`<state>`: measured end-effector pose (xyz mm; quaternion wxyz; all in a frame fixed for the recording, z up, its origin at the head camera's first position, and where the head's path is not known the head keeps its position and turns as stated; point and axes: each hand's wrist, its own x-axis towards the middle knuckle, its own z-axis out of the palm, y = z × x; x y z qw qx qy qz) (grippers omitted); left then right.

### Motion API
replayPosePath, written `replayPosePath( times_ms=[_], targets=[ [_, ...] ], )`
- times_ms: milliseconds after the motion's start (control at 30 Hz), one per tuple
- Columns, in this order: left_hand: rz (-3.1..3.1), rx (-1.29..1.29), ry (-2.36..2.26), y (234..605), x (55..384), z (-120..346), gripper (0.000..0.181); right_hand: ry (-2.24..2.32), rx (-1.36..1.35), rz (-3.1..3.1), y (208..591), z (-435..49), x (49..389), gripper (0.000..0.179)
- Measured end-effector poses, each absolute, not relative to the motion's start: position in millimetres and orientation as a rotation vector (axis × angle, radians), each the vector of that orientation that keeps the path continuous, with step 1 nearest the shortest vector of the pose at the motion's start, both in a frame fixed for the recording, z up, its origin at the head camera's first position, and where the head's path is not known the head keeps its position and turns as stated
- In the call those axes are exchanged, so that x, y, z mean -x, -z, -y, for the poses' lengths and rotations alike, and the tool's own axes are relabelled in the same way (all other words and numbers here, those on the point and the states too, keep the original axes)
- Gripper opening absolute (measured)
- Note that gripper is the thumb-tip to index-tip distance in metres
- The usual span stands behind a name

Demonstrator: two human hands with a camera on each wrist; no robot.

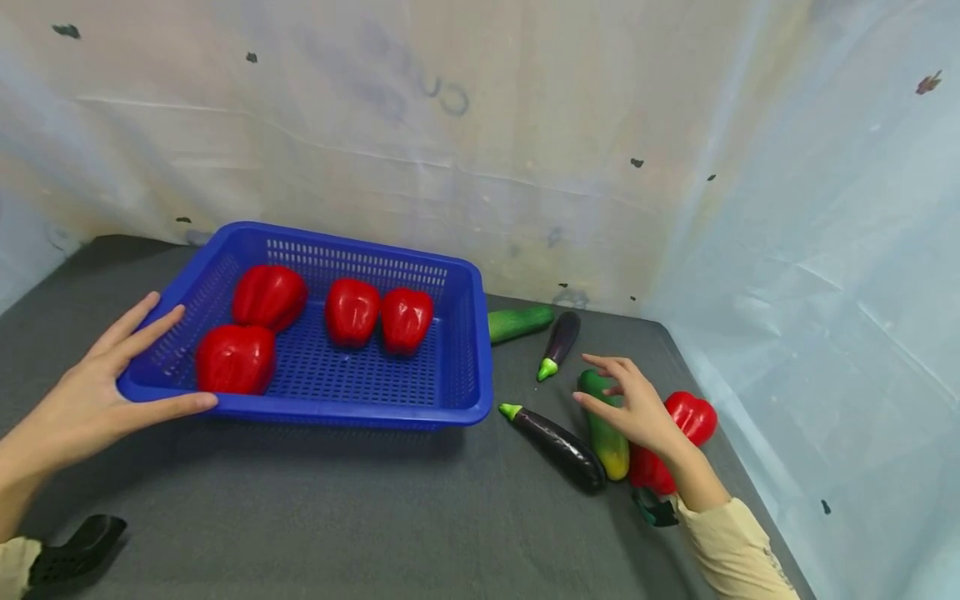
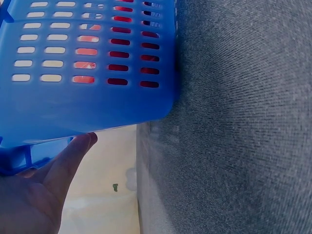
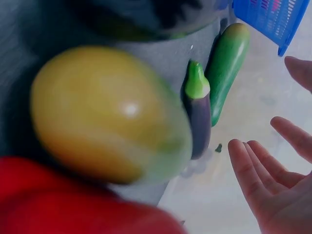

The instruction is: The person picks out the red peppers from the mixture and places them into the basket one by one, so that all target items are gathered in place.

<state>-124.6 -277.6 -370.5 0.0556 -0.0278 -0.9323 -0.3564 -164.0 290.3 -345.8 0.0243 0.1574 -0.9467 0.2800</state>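
The basket [image 1: 315, 407] is coloured blue and patterned with slots. The peppers [image 1: 228, 360] are coloured red. Dark purple eggplants [image 1: 561, 450] are tipped with green, and one green cucumber [image 1: 607, 442] is tinged yellow at one end. The tabletop [image 1: 375, 517] is coloured grey.

A dark grey tabletop [image 1: 337, 517], with pale, dark-specked sheeting [image 1: 555, 133] behind it and along its right side.

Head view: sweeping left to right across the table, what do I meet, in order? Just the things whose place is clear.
Left hand → blue basket → far cucumber → far eggplant → right hand → rightmost red pepper.
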Motion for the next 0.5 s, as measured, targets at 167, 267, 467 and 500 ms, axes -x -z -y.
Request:
replayPosePath(
  times_ms=[167, 267, 467, 500],
  targets=[
    [2.84, 0.069, 1.064, 370.1, 125.2, 277.1, 0.107, -0.861, -0.47, 2.931, 347.2, -302.4, 158.9, 0.056],
    [2.84, 0.065, 1.066, 370.6, 125.2, 277.2, 0.107, -0.847, -0.448, 2.944, 348.3, -309.4, 155.9, 0.056],
    [2.842, 0.055, 1.063, 371.7, 126.1, 277.7, 0.107, -0.818, -0.402, 2.977, 350.4, -320.3, 149.1, 0.057],
    [2.843, 0.056, 1.064, 371.7, 126.3, 277.8, 0.107, -0.814, -0.398, 2.979, 350.7, -321.8, 147.7, 0.057]
  ],
)
